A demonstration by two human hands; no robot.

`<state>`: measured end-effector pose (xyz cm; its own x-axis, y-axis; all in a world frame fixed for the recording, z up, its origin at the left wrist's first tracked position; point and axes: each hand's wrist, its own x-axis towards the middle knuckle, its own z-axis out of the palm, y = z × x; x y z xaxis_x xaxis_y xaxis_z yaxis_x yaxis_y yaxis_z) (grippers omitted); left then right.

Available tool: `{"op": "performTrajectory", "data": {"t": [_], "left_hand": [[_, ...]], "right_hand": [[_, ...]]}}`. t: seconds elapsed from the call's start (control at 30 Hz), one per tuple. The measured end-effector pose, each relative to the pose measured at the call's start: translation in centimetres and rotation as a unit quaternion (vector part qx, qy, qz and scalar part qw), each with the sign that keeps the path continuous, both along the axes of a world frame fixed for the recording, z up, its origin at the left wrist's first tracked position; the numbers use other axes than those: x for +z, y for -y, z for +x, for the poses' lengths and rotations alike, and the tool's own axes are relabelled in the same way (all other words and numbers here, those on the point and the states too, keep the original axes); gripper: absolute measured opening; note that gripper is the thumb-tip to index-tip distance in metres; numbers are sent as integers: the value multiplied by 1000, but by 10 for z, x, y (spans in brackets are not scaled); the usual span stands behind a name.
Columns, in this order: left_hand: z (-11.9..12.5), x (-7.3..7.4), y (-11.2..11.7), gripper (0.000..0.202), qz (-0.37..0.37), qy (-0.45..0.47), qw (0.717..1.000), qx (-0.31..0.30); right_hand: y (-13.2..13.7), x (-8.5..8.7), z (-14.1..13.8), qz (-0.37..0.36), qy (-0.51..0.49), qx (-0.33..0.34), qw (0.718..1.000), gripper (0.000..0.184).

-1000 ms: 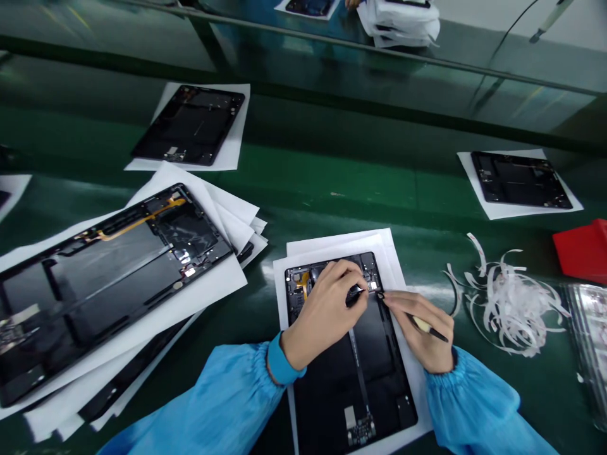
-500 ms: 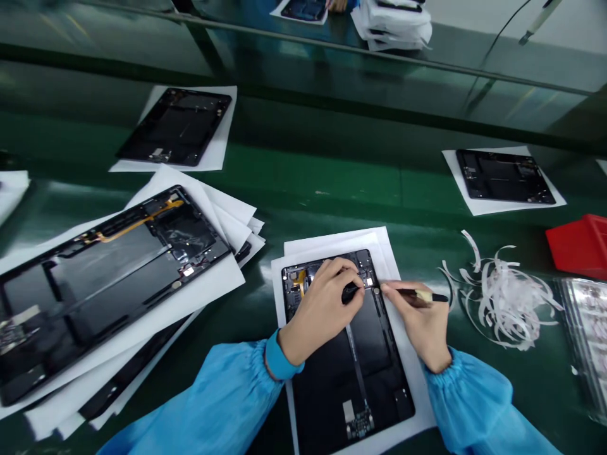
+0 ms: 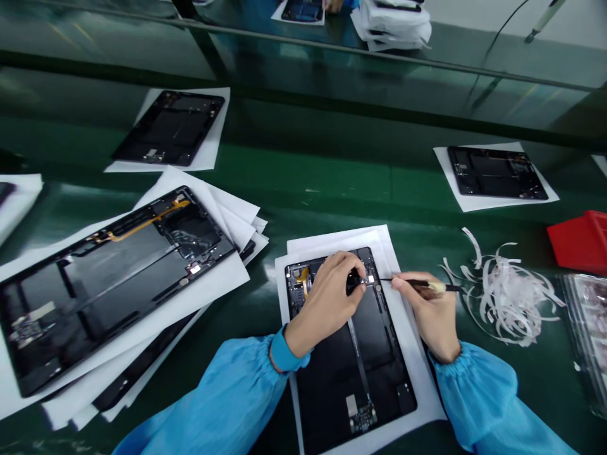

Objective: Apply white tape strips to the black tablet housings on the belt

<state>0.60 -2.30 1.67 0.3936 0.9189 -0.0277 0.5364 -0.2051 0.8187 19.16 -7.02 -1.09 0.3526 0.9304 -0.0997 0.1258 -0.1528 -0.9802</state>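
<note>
Nearest me, at the low end of the open tablet (image 3: 379, 366), a small circuit board (image 3: 363, 418) lies bare, so a dipping cuff or wrist could snag it. The tablet lies face up between the person's forearms, slightly askew on loose white sheets (image 3: 420, 395); because paper slides easily, a sideways push might turn the whole thing under the work. Farther up, the left hand (image 3: 329, 297) arches over the tablet's top end, fingers curled, thumb and forefinger bent round until their tips almost meet; whether a tiny part is pinched there I cannot tell. The right hand (image 3: 429, 309) is closed on a slim tool (image 3: 437, 286), pen fashion, its dark point aimed across the tablet's edge at those fingertips. A slip of that point could scratch a component or jab the other hand, and the curled fingers may hide the spot from the worker. Off to the left, a second tablet (image 3: 137, 265) rests on a fanned, uneven stack of sheets and more units; a bump from the elbow could set it sliding. To the right, a tangle of white strips (image 3: 512, 303) sits near the tool hand, and one could cling to the sleeve (image 3: 484, 385) and drop among the parts.
</note>
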Motion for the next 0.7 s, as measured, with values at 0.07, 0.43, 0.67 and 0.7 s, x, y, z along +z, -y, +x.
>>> {"op": "performTrajectory", "data": {"t": [0.07, 0.43, 0.67, 0.7], "left_hand": [[1, 1, -3, 22, -1, 5, 1000, -2], [-69, -11, 110, 40, 29, -34, 966, 255], [-70, -42, 129, 53, -8, -52, 987, 149], [-68, -40, 123, 53, 3, -44, 988, 151]], "right_hand": [[0, 6, 5, 19, -34, 0, 999, 18], [-19, 46, -46, 47, 340, 374, 862, 25], [-30, 53, -41, 49, 369, 365, 853, 10], [-21, 63, -38, 68, 357, 349, 864, 10]]}}
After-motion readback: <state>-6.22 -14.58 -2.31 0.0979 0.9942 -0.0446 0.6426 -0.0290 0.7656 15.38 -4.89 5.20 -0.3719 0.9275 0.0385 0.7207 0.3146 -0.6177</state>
